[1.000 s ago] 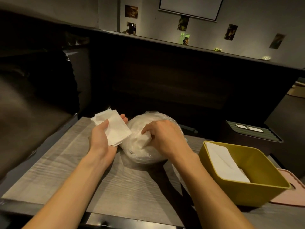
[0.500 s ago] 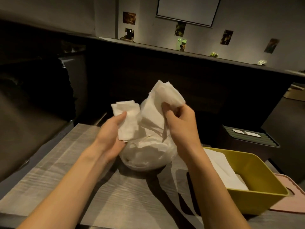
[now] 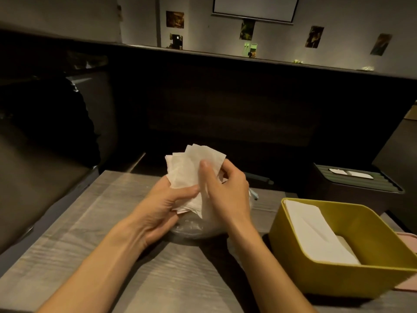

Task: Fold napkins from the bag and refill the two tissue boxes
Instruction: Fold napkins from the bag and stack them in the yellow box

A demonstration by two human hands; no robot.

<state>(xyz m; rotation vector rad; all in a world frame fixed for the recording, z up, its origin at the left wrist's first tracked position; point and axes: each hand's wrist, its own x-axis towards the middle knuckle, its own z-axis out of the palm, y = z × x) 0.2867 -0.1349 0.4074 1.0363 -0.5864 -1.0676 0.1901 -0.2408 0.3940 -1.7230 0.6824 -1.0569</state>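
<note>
My left hand [image 3: 158, 206] holds a small stack of white napkins [image 3: 189, 170] upright, thumb pressed across their lower edge. My right hand [image 3: 225, 190] pinches the newest napkin against that stack from the right. Both hands hover over the clear plastic bag of napkins [image 3: 198, 229], which lies on the grey wooden table [image 3: 101, 222] and is mostly hidden behind them. A yellow tissue box [image 3: 352, 274] stands open at the right with white napkins [image 3: 316, 233] lying inside. Behind it stands a dark tissue box [image 3: 356, 181] with a ribbed lid and a slot.
A pink lid or tray [image 3: 408, 283] pokes out beside the yellow box at the right edge. A dark booth seat [image 3: 40, 172] runs along the left of the table, and a dark partition wall [image 3: 225, 105] rises just beyond the table's far edge.
My right hand pulled a napkin out of the bag, lifted it, then brought it left onto the stack in my left hand. Both hands have come together above the bag.
</note>
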